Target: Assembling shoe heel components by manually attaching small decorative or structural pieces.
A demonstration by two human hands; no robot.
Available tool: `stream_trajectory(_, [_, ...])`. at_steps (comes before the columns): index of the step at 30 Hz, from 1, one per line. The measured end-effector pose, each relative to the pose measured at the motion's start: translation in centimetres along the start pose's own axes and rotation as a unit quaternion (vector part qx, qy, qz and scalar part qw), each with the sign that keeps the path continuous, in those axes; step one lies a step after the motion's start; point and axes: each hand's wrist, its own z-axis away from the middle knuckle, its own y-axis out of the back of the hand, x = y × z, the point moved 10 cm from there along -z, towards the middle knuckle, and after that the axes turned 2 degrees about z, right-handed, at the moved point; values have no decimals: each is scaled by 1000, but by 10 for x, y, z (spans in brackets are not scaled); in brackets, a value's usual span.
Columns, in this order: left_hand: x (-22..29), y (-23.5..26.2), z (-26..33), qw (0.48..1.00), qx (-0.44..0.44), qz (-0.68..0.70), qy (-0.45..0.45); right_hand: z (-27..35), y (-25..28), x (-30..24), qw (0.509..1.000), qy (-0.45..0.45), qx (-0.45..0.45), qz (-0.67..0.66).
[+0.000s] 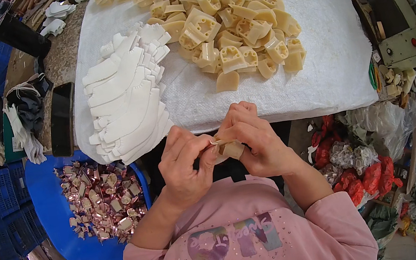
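Observation:
My left hand (184, 160) and my right hand (253, 136) meet in front of my chest, both closed on one cream plastic part (228, 147). The part is mostly hidden by my fingers. Just beyond my hands, on a white woven cloth (316, 60), lies a heap of several matching cream plastic parts (224, 25). To the left of that heap several flat curved white plastic pieces (125, 99) are stacked in an overlapping row.
A blue tub (53, 207) at my left holds several shiny copper-coloured metal pieces (103, 202). A black phone (61, 119) lies at the table's left edge beside gloves. Red and clear plastic bags (363, 160) sit at my right. A pale metal machine (402, 47) stands at the far right.

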Motion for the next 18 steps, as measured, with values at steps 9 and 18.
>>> stream_trajectory(9, [-4, -5, -2, 1000, -12, 15, 12, 2, 0, -4, 999, 31, 21, 31])
stream_trajectory(18, [-11, 35, 4, 996, 65, -46, -30, -3, 27, -25, 988, 66, 121, 70])
